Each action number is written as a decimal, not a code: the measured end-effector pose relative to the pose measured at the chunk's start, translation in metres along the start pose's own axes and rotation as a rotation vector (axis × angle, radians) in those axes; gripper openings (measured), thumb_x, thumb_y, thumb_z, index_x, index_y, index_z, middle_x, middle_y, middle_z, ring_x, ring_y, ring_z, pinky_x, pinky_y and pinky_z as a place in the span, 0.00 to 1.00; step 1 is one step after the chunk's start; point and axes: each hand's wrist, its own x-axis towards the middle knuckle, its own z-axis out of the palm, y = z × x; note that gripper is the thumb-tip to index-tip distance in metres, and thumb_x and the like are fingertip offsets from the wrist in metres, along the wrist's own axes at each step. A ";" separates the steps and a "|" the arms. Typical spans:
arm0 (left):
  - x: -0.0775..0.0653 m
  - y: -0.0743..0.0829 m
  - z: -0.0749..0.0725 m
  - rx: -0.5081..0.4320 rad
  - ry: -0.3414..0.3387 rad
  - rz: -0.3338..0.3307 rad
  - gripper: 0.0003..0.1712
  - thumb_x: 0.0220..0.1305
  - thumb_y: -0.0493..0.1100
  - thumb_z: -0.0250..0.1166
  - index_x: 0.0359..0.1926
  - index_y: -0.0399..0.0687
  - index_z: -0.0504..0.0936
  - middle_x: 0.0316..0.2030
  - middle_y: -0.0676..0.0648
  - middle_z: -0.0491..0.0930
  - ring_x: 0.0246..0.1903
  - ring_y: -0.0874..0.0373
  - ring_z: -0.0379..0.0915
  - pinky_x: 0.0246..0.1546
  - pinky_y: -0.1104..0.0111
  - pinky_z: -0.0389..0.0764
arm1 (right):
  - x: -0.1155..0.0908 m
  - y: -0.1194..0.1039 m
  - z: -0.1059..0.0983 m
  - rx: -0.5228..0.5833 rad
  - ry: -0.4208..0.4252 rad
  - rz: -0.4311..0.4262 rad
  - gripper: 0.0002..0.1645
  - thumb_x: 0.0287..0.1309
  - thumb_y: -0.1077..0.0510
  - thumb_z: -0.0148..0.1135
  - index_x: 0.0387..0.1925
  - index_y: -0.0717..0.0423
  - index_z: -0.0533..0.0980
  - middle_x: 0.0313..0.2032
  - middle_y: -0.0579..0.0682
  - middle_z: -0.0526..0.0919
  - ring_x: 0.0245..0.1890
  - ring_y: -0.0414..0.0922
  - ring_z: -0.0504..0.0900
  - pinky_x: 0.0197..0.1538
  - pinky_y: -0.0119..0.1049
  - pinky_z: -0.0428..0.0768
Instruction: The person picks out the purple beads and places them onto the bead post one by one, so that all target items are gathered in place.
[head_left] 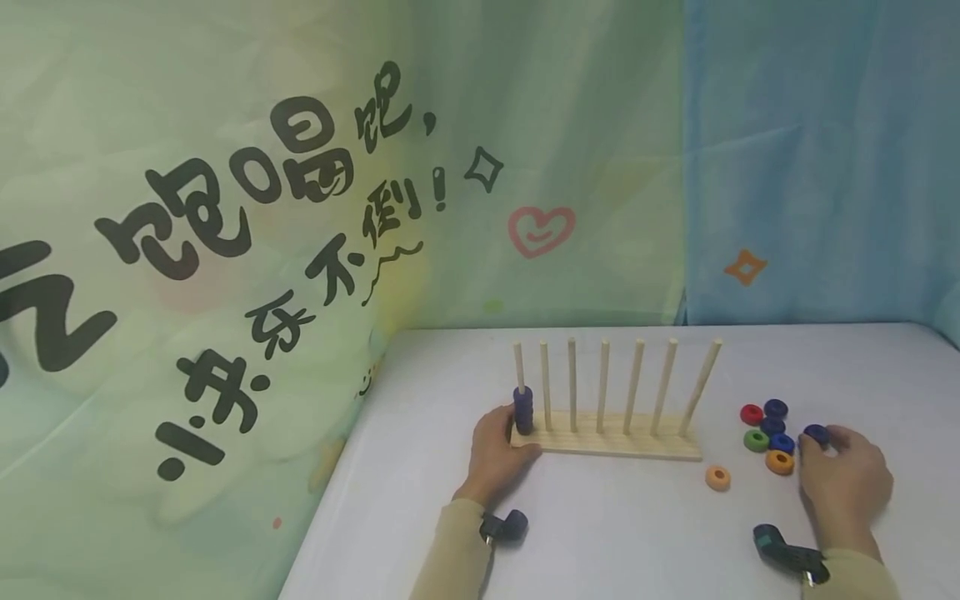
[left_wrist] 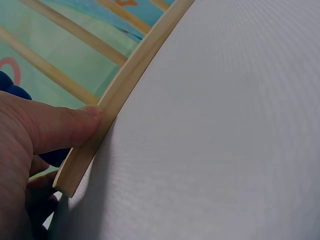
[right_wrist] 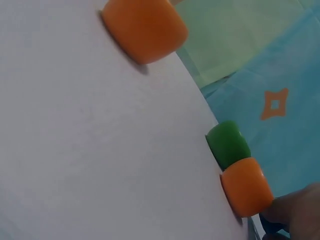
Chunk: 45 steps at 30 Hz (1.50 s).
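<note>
On table | rack: long axis crosswise, pegs upright | left fingers grip it | right fingers pinch blue ring

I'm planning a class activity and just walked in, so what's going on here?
A person's left hand holds the left end of a wooden peg board. A stack of blue rings sits on its leftmost peg; the other six pegs are bare. The right hand pinches another blue ring beside a cluster of loose red, green, blue and orange rings. A single orange ring lies apart, nearer the board.
</note>
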 end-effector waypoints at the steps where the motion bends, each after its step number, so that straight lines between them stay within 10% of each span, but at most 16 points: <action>1: 0.000 0.001 0.000 -0.002 0.001 0.003 0.38 0.45 0.48 0.75 0.60 0.45 0.76 0.55 0.45 0.79 0.59 0.48 0.70 0.67 0.54 0.62 | 0.000 0.001 0.000 0.023 0.015 0.001 0.34 0.69 0.52 0.49 0.71 0.62 0.58 0.69 0.67 0.61 0.67 0.67 0.58 0.68 0.61 0.56; 15: -0.002 0.003 -0.002 -0.001 -0.004 -0.011 0.38 0.45 0.48 0.76 0.60 0.45 0.76 0.55 0.45 0.79 0.59 0.48 0.70 0.67 0.55 0.63 | -0.005 0.000 -0.005 0.251 0.112 0.090 0.34 0.66 0.43 0.52 0.70 0.45 0.63 0.69 0.51 0.67 0.40 0.39 0.70 0.63 0.46 0.65; 21: -0.001 0.002 -0.002 0.000 0.000 -0.008 0.38 0.45 0.48 0.76 0.60 0.45 0.76 0.55 0.45 0.79 0.59 0.48 0.71 0.67 0.54 0.64 | -0.013 -0.007 -0.007 0.322 0.103 0.110 0.34 0.61 0.41 0.58 0.68 0.43 0.67 0.58 0.43 0.74 0.28 0.26 0.64 0.37 0.27 0.65; 24: -0.001 0.002 -0.002 0.001 -0.006 -0.014 0.39 0.45 0.48 0.76 0.60 0.45 0.76 0.55 0.45 0.79 0.60 0.48 0.70 0.67 0.55 0.63 | -0.020 -0.012 -0.005 0.323 0.133 0.052 0.33 0.61 0.43 0.60 0.66 0.46 0.70 0.49 0.38 0.72 0.28 0.27 0.66 0.29 0.24 0.66; 31: 0.000 0.002 -0.001 -0.007 -0.008 -0.018 0.39 0.45 0.48 0.76 0.61 0.45 0.76 0.56 0.45 0.78 0.61 0.48 0.69 0.68 0.54 0.62 | -0.037 -0.024 0.003 0.300 0.176 -0.143 0.30 0.64 0.46 0.57 0.65 0.50 0.70 0.61 0.50 0.72 0.27 0.27 0.65 0.22 0.17 0.66; 38: 0.000 0.002 -0.001 -0.004 -0.005 -0.011 0.39 0.46 0.48 0.76 0.61 0.45 0.75 0.56 0.45 0.78 0.61 0.48 0.69 0.68 0.54 0.61 | -0.049 -0.034 0.006 0.447 0.139 -0.411 0.21 0.57 0.58 0.68 0.53 0.58 0.77 0.32 0.34 0.74 0.15 0.29 0.68 0.18 0.17 0.67; 45: -0.001 0.001 -0.002 0.002 -0.008 -0.009 0.39 0.47 0.48 0.76 0.61 0.46 0.75 0.56 0.46 0.78 0.61 0.49 0.69 0.68 0.54 0.61 | -0.062 -0.043 0.015 0.387 0.097 -0.558 0.20 0.51 0.65 0.71 0.48 0.62 0.79 0.31 0.34 0.74 0.21 0.27 0.69 0.22 0.16 0.65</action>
